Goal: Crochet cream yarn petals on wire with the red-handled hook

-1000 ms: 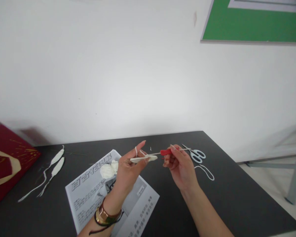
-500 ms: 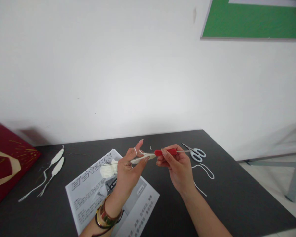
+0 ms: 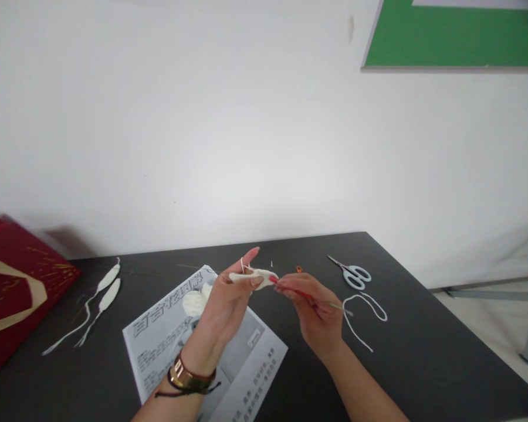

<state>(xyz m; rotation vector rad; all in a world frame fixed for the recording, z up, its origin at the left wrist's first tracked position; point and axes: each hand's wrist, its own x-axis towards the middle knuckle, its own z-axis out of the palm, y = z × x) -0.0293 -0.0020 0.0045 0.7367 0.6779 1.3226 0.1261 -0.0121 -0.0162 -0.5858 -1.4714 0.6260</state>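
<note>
With our left hand [image 3: 229,300] we pinch a white yarn piece [image 3: 264,275] in a closed grip, a strand [image 3: 242,264] looped round the raised finger. The grip of our right hand [image 3: 320,319] is closed on a red-handled tool [image 3: 294,289], its red end at the piece; we hold both above the desk [image 3: 422,346].

The bare left forearm [image 3: 205,349] and bare right forearm [image 3: 367,384] converge from below. The left hand [image 3: 232,299] pinches with its thumb, index finger raised; the right hand [image 3: 319,319], fingers curled in a grip, nearly meets it.
</note>
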